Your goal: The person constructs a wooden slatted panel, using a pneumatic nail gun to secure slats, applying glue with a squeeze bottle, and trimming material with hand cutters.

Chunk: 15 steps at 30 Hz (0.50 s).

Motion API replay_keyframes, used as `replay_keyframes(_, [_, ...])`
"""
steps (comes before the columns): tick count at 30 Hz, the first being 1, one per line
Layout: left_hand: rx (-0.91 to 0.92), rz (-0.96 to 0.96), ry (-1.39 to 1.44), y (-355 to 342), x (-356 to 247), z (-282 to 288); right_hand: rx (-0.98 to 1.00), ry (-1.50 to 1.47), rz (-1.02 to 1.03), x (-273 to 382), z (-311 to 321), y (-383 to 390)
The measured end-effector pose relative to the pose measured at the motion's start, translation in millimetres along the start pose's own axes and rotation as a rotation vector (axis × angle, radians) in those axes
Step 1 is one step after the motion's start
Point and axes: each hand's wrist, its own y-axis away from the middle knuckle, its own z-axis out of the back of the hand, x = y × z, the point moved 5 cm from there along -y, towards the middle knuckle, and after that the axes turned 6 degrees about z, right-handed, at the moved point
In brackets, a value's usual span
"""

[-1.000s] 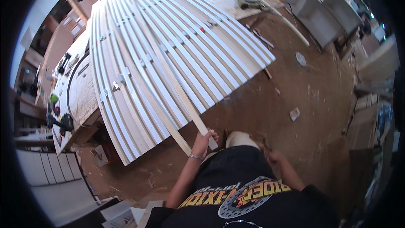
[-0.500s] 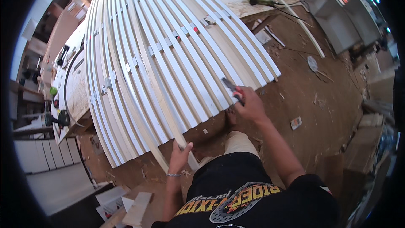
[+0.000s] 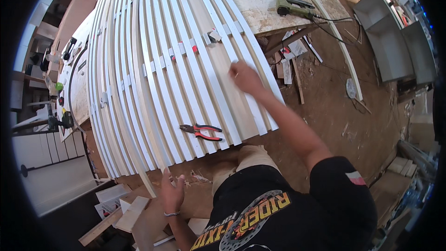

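Combination pliers (image 3: 200,131) with red and black handles lie across the white slats near the front edge of the slatted panel (image 3: 179,88). My right hand (image 3: 245,78) is over the panel's right part, its fingers curled in and slightly blurred; whether anything is in them is hidden. Beyond it, a small grey-and-white piece (image 3: 213,36) sits between two slats. My left hand (image 3: 173,193) is below the panel's front edge, thumb and fingers apart, holding nothing. Close to it, a loose pale wooden strip (image 3: 147,183) sticks out past the edge.
A green nail gun (image 3: 293,7) with a black hose rests on the board at the back right. Grey open cabinets (image 3: 383,37) stand on the right. Cordless drills (image 3: 60,118) are on the left table. Offcuts (image 3: 132,214) lie below, and scraps litter the brown floor.
My right hand has let go of the pliers, now lying on the slats, and moved farther up the panel. My left hand has come off the strip's end and opened.
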Motion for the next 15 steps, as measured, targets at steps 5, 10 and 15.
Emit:
replay_keyframes(5, [0.116,-0.092,0.037,30,-46,-44,-0.051,0.211,-0.103,-91,58,-130])
replay_keyframes(10, [0.040,0.011,0.231,60,-33,-103,0.159,0.343,-0.074,-103,44,-188])
replay_keyframes(15, [0.022,0.103,0.187,113,3,-196,0.131,0.451,-0.002,-102,29,-222])
